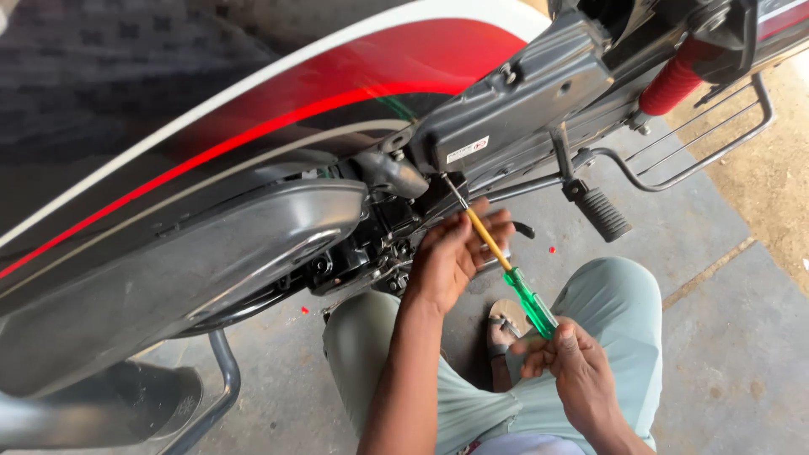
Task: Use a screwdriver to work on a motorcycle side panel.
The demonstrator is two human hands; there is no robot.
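A long screwdriver (506,261) with a green clear handle, a yellow collar and a thin metal shaft slants up to the left. Its tip touches the underside of the motorcycle's grey side box (522,93). My right hand (569,362) is shut on the green handle's end. My left hand (459,253) is cupped around the shaft near the yellow part, fingers curled, close to the black engine parts (371,248). My knees in pale green trousers (624,295) are below.
The motorcycle's black, red and white body panel (278,101) fills the upper left, with a grey engine cover (185,270) beneath. A black footrest (602,211), a metal guard rail (708,152) and a red spring (674,80) lie right. A sandalled foot (506,324) rests on the concrete floor (733,337).
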